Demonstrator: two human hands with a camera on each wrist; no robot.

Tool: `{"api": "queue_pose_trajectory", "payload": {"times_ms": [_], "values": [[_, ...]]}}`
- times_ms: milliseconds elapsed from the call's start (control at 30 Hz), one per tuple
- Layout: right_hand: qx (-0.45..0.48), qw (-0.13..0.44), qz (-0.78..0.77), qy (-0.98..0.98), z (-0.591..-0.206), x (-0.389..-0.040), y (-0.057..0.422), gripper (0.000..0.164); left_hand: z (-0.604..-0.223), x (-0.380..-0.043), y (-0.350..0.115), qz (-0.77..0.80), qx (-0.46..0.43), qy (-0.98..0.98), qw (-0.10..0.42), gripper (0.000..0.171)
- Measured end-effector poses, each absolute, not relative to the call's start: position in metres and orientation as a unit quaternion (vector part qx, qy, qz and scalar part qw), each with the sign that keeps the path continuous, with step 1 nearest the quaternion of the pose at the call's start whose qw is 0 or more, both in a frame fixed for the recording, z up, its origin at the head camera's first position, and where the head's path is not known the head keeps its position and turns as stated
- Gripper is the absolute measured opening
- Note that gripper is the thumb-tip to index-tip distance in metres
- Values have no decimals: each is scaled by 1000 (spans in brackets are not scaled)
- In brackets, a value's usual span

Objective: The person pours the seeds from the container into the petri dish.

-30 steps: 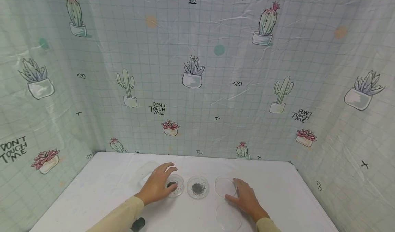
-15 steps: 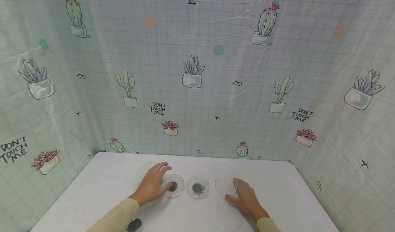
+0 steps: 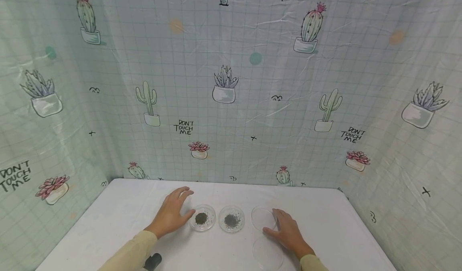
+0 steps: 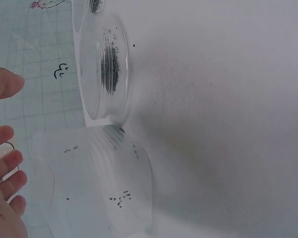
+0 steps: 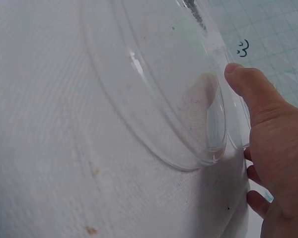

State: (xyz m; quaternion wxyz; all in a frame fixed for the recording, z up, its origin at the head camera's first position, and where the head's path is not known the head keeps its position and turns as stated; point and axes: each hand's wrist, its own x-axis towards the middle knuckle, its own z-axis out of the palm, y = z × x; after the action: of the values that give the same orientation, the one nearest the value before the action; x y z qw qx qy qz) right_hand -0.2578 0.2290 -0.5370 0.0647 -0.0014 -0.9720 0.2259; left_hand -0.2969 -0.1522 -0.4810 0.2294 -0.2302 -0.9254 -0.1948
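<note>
Positions relative to the middle dish (image 3: 232, 219), which holds a pile of dark grey granules with loose bits scattered round it. Nearest the person: a black object (image 3: 154, 260) down and well left of it, just beside the left sleeve (image 3: 131, 249), partly hidden, can't tell what. Near and to its right: a round transparent piece (image 3: 268, 254) flat on the white tabletop (image 3: 202, 255), dish or lid, can't tell. Beyond that piece, the right hand (image 3: 288, 231), well right of the middle dish, thumb and fingers spread at the outer rim of the right dish (image 3: 262, 219). That dish is transparent, just right of the middle one; can't tell if the hand touches or grips it. Just left of the middle dish: the left dish (image 3: 202, 218), with a compact dark pile plus stray specks. Further left, the left hand (image 3: 169, 215), fingers spread and apart, thumb tip by that dish's left rim, contact can't tell. Left wrist view adds a translucent piece (image 4: 69, 173) with dark specks, on the left dish's side away from the middle dish. Farthest, behind the middle dish: cactus-print curtain (image 3: 173, 58).
</note>
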Motion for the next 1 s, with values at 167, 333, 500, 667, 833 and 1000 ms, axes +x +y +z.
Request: {"api": "queue_pose_trajectory", "payload": {"times_ms": [167, 333, 500, 667, 833, 1000], "values": [[-9, 64, 229, -971, -536, -257, 228, 86, -481, -298, -157, -193, -218, -930, 225, 56], [-9, 71, 230, -971, -537, -258, 228, 85, -481, -299, -161, -191, -205, -934, 222, 57], [-13, 68, 228, -971, -539, -259, 228, 85, -482, -300, -165, -189, -193, -937, 223, 59], [-10, 70, 225, -972, -540, -259, 227, 85, -483, -301, -169, -190, -185, -939, 222, 62], [-8, 70, 227, -971, -540, -259, 227, 85, -484, -302, -172, -184, -174, -943, 216, 64], [-7, 70, 228, -971, -539, -259, 227, 86, -484, -302, -175, -182, -166, -945, 214, 66]]}}
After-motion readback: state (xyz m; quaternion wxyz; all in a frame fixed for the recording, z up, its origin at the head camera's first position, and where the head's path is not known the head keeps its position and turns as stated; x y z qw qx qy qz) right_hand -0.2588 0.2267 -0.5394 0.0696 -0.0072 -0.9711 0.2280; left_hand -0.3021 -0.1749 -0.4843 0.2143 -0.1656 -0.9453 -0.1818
